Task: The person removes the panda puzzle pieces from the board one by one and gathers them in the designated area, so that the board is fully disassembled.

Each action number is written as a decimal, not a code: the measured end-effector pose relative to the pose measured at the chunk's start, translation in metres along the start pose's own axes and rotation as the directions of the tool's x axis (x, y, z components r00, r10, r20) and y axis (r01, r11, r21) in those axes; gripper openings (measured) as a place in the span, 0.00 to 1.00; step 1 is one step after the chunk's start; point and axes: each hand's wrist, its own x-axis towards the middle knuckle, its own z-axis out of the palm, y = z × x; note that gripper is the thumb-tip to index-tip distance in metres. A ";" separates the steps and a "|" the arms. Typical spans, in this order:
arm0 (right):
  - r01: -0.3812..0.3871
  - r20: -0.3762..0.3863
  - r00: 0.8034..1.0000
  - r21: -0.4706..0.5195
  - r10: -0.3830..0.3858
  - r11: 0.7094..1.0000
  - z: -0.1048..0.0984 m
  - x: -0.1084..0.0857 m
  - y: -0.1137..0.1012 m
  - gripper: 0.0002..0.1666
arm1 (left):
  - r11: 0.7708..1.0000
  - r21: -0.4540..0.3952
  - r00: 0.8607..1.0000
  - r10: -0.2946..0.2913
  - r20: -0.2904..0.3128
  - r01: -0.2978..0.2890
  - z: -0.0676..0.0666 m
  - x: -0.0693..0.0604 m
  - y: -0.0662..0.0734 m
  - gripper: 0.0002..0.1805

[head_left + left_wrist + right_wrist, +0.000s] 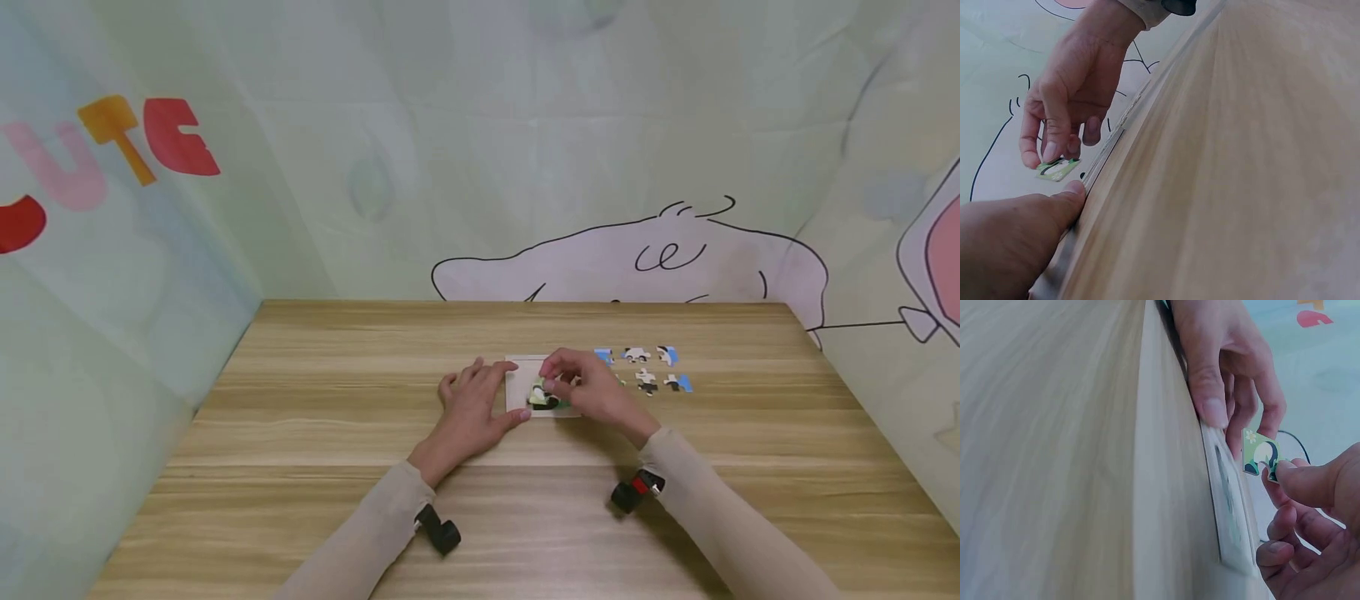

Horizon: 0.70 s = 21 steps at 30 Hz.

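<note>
A small puzzle piece [1251, 452], green with a white flower, is pinched between the thumb and a finger of my right hand [596, 393]. That hand holds it above a shallow pale puzzle tray [516, 385] that lies on the table. Inside the tray there is some green and black puzzle picture [545, 404], partly hidden by the right hand. My left hand [471, 414] rests at the tray's left side, its fingers spread. The left thumb [1071, 195] touches the near edge, and the index finger reaches the far left corner.
Several loose puzzle pieces with blue, white and black parts, among them a panda-face piece [637, 355], lie in two rows right of the tray. The wooden table [337, 358] meets a printed cloth backdrop [315, 167] at the back and sides.
</note>
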 end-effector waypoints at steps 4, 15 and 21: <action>0.018 -0.024 1.000 -0.014 -0.018 1.000 -0.007 -0.006 0.009 0.05 | 1.000 0.005 1.000 0.003 0.001 -0.003 0.000 0.000 -0.001 0.38; 0.006 -0.041 0.999 -0.039 -0.007 0.999 -0.026 -0.022 0.026 0.05 | 0.995 0.080 0.998 0.059 0.012 -0.060 0.001 0.000 -0.002 0.22; -0.040 -0.052 0.998 -0.048 0.037 0.998 -0.037 -0.035 0.031 0.07 | 0.995 0.073 0.997 0.070 0.028 -0.072 0.001 -0.001 0.000 0.16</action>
